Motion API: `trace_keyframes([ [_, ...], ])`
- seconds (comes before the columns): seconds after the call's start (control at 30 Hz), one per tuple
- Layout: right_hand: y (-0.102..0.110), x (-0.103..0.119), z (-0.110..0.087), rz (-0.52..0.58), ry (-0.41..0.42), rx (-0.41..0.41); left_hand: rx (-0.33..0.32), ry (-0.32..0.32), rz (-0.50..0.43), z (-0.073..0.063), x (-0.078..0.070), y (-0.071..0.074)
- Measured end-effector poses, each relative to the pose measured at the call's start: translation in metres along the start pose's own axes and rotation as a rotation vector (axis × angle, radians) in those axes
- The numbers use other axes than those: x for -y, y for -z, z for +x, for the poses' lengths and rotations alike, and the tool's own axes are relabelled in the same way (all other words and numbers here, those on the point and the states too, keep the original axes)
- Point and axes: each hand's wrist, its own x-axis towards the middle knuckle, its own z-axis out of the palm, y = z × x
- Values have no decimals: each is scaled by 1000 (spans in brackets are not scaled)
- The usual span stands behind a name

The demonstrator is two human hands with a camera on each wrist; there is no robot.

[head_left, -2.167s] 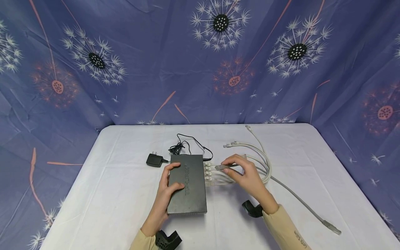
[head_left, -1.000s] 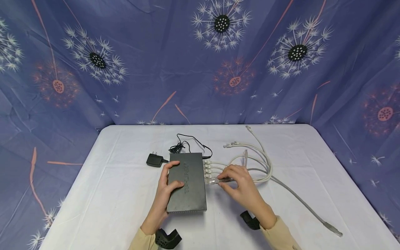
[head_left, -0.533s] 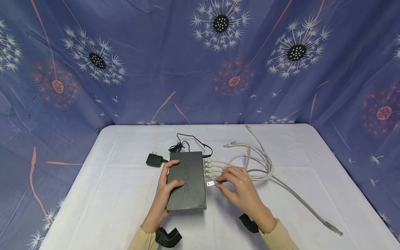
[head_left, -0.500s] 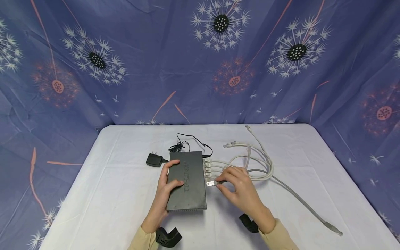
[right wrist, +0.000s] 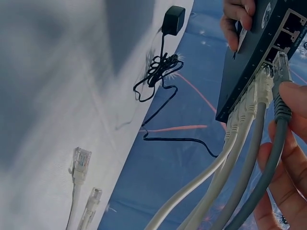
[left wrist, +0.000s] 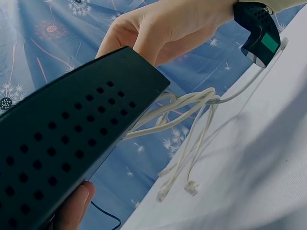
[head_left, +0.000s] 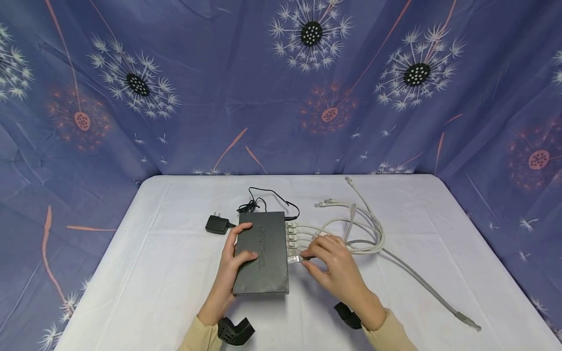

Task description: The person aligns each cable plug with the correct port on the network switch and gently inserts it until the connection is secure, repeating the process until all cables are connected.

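My left hand [head_left: 228, 268] grips a black TP-LINK network switch [head_left: 268, 278], thumb on its top. Its vented end fills much of the left wrist view, held off the table. My right hand [head_left: 338, 268] pinches the grey boot of a network cable between thumb and fingers. That cable's clear plug [right wrist: 282, 62] meets a port beside the row of plugged-in cables [right wrist: 247, 108]; how deep it sits I cannot tell. Bare ports [right wrist: 293, 21] show beyond it in the right wrist view.
A bundle of pale network cables [head_left: 376, 229] curls to the right, with loose plugs [head_left: 325, 202] behind. One grey cable end [head_left: 467, 321] lies at the right. A black power adapter [head_left: 217, 224] and its coiled cord [head_left: 248, 207] sit at the back left.
My right hand has carried the plug nearer along the port side, then left against the switch's edge. The switch has shifted slightly away from me in the left hand's grip.
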Motion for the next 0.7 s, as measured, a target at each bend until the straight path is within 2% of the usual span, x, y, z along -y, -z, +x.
trace_keyframes([
  [0.5,3,6,2,-32,-3,10,18,-15,-2,3,1,-1],
  [0.7,3,9,3,-49,11,1,16,-24,34,3,1,-2],
])
